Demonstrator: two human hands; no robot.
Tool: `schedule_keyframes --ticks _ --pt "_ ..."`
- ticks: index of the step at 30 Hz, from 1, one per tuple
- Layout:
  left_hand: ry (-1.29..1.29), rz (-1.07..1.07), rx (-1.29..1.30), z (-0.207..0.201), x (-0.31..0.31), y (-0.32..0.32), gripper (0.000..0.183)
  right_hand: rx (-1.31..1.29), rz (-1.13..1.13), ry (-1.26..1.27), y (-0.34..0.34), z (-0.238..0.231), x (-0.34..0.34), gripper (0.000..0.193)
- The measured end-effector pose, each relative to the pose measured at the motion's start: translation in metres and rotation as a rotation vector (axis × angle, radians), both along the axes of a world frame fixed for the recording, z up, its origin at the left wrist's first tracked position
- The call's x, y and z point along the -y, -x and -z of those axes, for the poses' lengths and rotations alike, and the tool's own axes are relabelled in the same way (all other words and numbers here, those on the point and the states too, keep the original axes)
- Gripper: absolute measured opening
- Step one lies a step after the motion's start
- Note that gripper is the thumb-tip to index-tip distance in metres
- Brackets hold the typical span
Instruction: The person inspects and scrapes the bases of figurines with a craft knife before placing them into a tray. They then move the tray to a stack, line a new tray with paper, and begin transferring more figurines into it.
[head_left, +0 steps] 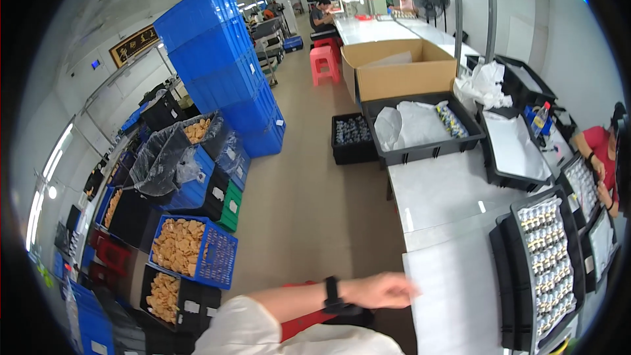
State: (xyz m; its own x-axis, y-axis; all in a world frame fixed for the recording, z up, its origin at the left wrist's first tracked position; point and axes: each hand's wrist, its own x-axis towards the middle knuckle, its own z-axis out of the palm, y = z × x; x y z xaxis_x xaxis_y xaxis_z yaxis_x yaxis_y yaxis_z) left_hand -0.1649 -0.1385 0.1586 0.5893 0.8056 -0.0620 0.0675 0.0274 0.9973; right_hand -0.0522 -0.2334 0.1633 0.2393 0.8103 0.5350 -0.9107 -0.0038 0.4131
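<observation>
My left hand [384,290] reaches across from the lower left, a black watch [333,294] on its wrist and a pale sleeve above the forearm. It hovers beside the left edge of a white sheet [453,289] on the near worktable. Motion smears its fingertips, so whether they hold anything cannot be made out. My right hand is out of view. To the right of the sheet, a black tray [506,283] carries rows of small white, gold and dark parts [547,256].
Farther along the table are a black tray with paper [414,125] and a cardboard box [404,79]. At the right edge a person in red [601,151] works at trays. Stacked blue bins [210,59] and a blue basket [220,256] of tan pieces line the aisle's left.
</observation>
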Motion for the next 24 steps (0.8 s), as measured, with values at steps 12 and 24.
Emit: schedule_keyframes --ticks 12,24 --pt "-0.025 0.375 1.402 -0.189 -0.026 -0.073 0.040 -0.610 0.062 -0.067 0.068 -0.206 -0.119 0.033" --pt "0.073 0.472 1.374 -0.160 -0.009 -0.146 0.038 -0.660 0.258 -0.024 -0.026 -0.218 -0.072 0.034"
